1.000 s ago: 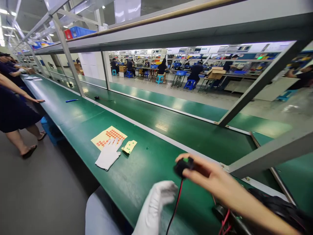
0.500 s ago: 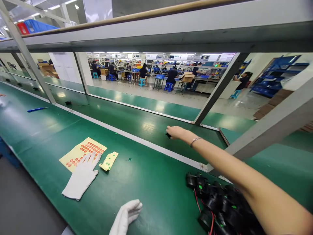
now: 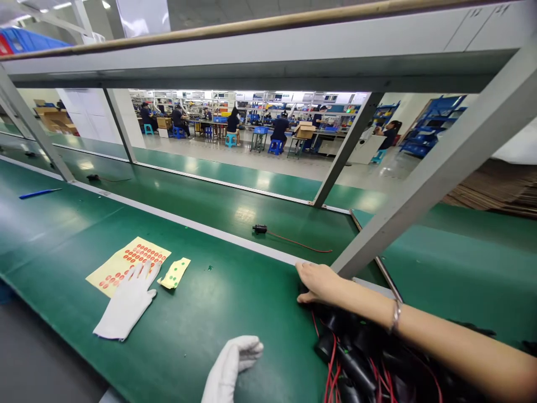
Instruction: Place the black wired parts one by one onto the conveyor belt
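My right hand (image 3: 316, 282), bare with a bracelet at the wrist, reaches to the near edge of a pile of black cylindrical parts (image 3: 356, 364) with red wires. Its thumb and fingers are closed around a dark part at the pile's end, mostly hidden by the hand. My left hand (image 3: 235, 364), in a white glove, hovers low over the green bench with fingers loosely bent and nothing in it. Beyond the white strip, a single black cylindrical part (image 3: 260, 229) lies on the green conveyor surface, its thin wire stretched to the right.
An empty white glove (image 3: 126, 305) lies partly over a yellow sheet of red stickers (image 3: 107, 274). Beside it is a small sheet of green dot stickers (image 3: 175, 273). A blue pen (image 3: 39, 193) lies far left. A slanted metal post (image 3: 419, 173) rises behind the pile.
My right hand has let go of the black part on the conveyor and come back to the pile. My left hand has shifted slightly right. The view has turned right.
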`<state>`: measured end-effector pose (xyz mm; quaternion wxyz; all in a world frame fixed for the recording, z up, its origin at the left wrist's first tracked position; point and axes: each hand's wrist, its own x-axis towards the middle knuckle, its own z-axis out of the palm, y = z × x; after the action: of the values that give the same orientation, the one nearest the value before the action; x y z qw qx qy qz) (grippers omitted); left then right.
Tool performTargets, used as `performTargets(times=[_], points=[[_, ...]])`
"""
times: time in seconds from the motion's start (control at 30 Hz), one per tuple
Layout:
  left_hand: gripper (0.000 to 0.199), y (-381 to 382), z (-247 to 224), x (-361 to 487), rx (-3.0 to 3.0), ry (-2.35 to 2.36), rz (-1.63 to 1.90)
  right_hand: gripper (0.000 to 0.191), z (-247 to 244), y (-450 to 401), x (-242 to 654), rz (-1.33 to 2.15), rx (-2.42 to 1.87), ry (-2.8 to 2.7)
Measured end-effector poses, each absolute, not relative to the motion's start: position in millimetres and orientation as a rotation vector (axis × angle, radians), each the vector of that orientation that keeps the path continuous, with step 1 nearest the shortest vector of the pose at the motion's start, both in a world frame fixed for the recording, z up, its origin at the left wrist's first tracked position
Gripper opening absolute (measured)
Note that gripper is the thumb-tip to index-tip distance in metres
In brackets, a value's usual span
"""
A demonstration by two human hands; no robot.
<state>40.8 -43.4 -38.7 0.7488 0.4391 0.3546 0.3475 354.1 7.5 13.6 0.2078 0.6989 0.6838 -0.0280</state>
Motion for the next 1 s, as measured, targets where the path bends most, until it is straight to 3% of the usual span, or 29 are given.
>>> performTargets(times=[0.17, 0.33, 0.53, 0.67, 0.83, 1.0], points=[[0.042, -45, -26, 50, 0.943, 0.759, 0.727, 0.032, 3, -12, 351, -0.055, 2.022, 2.025], [0.040, -42, -19, 58, 0.969, 0.745, 0.760, 0.033, 26, -20, 348, -0.046, 1.988, 2.419], [0.050, -44, 15, 71, 1.090, 0.589, 0.831, 0.046, 68, -66, 303, -0.101, 1.680, 3.091], [0.045, -51, 35, 72, 1.185, 0.423, 0.708, 0.049, 85, -99, 269, -0.108, 1.442, 3.494], [0.040, -59, 36, 66, 1.274, 0.596, 0.676, 0.044, 94, -115, 258, -0.011, 1.472, 3.437], [0.038, -61, 42, 63, 1.386, 0.680, 0.653, 0.026, 101, -116, 257, 0.107, 1.447, 3.313]])
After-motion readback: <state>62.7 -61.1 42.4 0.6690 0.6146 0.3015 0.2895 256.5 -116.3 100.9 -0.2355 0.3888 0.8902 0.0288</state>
